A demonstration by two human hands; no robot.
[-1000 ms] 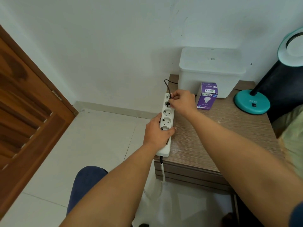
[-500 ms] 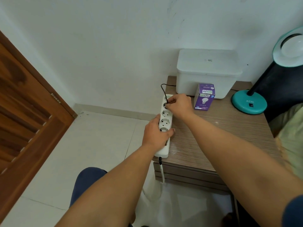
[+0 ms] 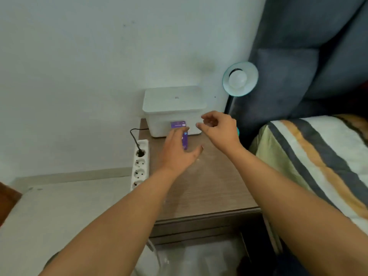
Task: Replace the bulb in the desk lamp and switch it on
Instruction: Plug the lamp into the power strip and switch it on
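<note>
The teal desk lamp's round shade [image 3: 240, 79] faces me at the back right, with a white bulb [image 3: 238, 80] seated in it; its base is mostly hidden behind my right hand. The purple bulb box [image 3: 185, 138] stands on the wooden bedside table [image 3: 207, 186], partly covered by my left hand [image 3: 179, 154], which hovers open in front of it. Beside the lamp's stem, my right hand [image 3: 219, 129] is raised with fingers loosely curled and holds nothing. A white power strip [image 3: 140, 164] lies along the table's left edge with a black plug [image 3: 140, 152] in its top socket.
A white lidded plastic box [image 3: 173, 108] stands against the wall at the back of the table. A bed with a striped cover [image 3: 318, 156] and a grey headboard [image 3: 308, 56] fills the right side. Pale tiled floor lies to the left.
Both hands have left the power strip and moved right, above the table near the bulb box and lamp. The plug stays in the top socket. The view has swung right toward the bed.
</note>
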